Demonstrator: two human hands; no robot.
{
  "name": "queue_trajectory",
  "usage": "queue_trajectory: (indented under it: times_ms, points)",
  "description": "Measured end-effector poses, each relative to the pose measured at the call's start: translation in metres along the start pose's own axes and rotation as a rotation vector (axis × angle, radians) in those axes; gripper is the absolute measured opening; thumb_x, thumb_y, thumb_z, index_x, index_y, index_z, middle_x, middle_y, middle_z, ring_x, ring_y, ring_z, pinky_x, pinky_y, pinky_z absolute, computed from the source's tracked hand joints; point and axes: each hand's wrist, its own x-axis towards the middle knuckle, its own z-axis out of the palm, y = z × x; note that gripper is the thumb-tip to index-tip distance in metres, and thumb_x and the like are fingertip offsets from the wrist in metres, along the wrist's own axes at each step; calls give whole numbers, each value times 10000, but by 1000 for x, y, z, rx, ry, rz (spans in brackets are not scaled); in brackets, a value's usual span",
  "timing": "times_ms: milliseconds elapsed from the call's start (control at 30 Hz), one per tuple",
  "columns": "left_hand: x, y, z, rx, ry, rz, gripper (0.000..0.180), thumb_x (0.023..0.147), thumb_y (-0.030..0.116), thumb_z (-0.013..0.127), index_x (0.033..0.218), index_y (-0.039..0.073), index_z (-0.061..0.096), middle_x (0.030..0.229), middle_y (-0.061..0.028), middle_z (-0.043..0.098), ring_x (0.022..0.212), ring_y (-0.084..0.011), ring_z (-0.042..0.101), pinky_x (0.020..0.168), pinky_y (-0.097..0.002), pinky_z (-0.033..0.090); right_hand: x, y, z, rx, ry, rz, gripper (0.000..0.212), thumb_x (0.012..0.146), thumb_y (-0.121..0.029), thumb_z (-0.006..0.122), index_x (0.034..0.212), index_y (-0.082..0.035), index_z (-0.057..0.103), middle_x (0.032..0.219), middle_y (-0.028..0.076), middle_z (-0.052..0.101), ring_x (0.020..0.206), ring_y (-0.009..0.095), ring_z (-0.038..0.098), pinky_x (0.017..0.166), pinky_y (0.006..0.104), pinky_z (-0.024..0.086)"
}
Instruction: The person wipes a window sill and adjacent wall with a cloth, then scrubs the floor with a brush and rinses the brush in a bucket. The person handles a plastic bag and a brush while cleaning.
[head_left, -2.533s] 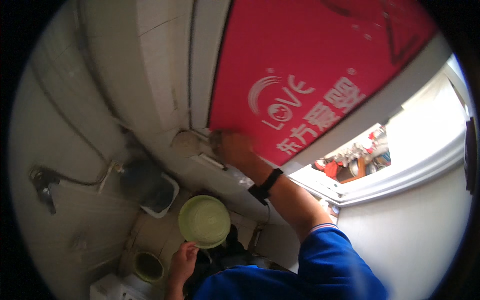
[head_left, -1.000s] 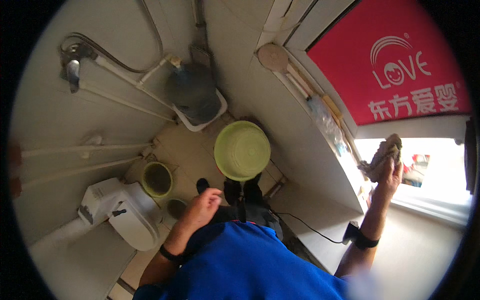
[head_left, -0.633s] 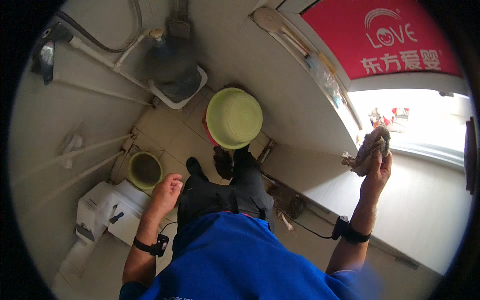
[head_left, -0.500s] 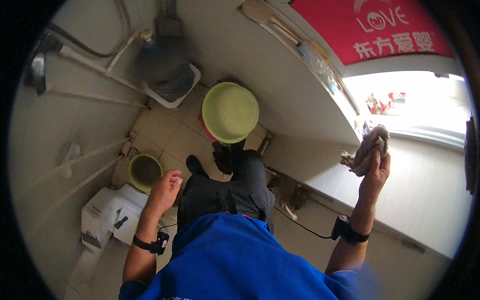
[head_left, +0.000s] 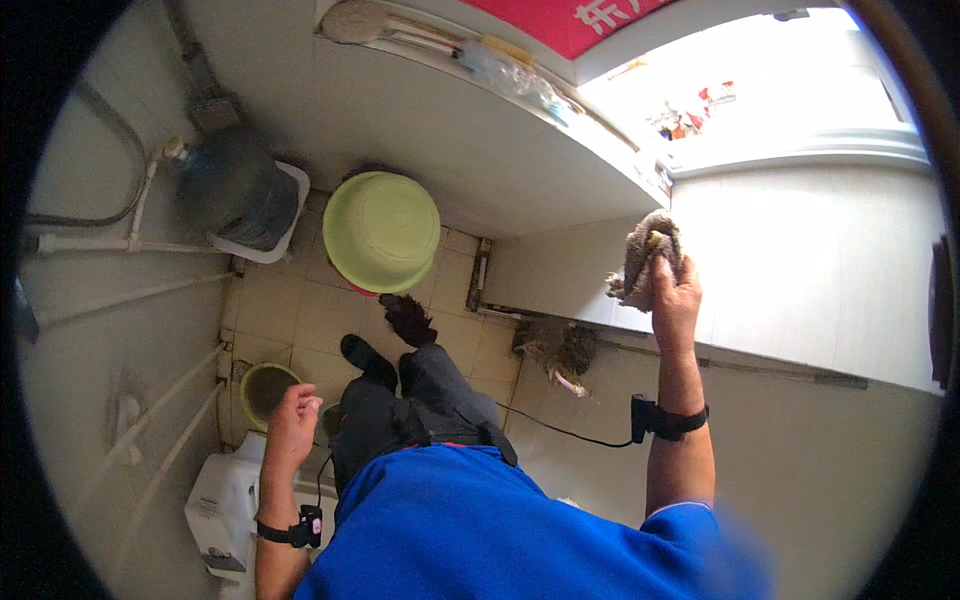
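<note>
My right hand (head_left: 678,300) grips a crumpled grey-brown cloth rag (head_left: 648,262), thumb pressed over it and the frayed edge hanging to the left. It is raised in front of the pale wall panel below the bright window opening. My left hand (head_left: 291,425) hovers at the left of my legs, fingers loosely bent and somewhat apart, with nothing visible in them. Close beyond it on the floor is a small round yellow-rimmed tub (head_left: 268,392), whose dark inside I cannot make out. A larger light-green plastic basin (head_left: 382,232) is farther ahead, over something red.
A dark shaggy thing (head_left: 408,320) lies by my feet. Right of my legs is a brush-like bundle (head_left: 556,350). A large water bottle (head_left: 228,180) is at the left wall near pipes (head_left: 130,243). A white box (head_left: 222,515) stands lower left. A ledge (head_left: 480,50) holds small items.
The view has swung right, so the basin and bottle now sit farther left. My right hand still holds the rag. My left hand remains beside my legs near the small tub.
</note>
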Motion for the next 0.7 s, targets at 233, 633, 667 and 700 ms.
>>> queue_trajectory:
  times_ms: [233, 633, 667, 700]
  points:
    - [22, 17, 4, 29, -2, -5, 324, 1027, 152, 640, 1310, -3, 602, 1145, -155, 725, 1093, -257, 694, 961, -374, 538, -13, 30, -19, -341, 31, 252, 461, 997, -298, 687, 1318, 29, 646, 1023, 196, 768, 920, 208, 750, 819, 379, 605]
    - [56, 63, 58, 82, -106, 76, 316, 1015, 126, 625, 1304, -1, 611, 1123, -135, 726, 1052, -217, 706, 941, -365, 557, 17, 79, -84, -1336, -55, -229, 425, 926, -82, 578, 1335, -137, 680, 963, 146, 754, 866, 331, 718, 819, 513, 553]
    - [54, 63, 68, 135, -111, 101, 324, 1005, 138, 647, 1296, -1, 619, 1133, -135, 726, 1054, -212, 706, 930, -358, 558, 22, 82, -93, -1456, -16, -350, 381, 913, -61, 610, 1273, -145, 700, 983, 132, 722, 891, 311, 703, 765, 499, 543]
    - [50, 63, 78, 127, -122, 141, 331, 1007, 143, 645, 1301, -5, 617, 1126, -133, 728, 1046, -209, 709, 917, -352, 558, 22, 80, -105, -1410, -12, -349, 364, 932, -64, 611, 1264, -175, 710, 981, 106, 709, 933, 302, 672, 818, 493, 504]
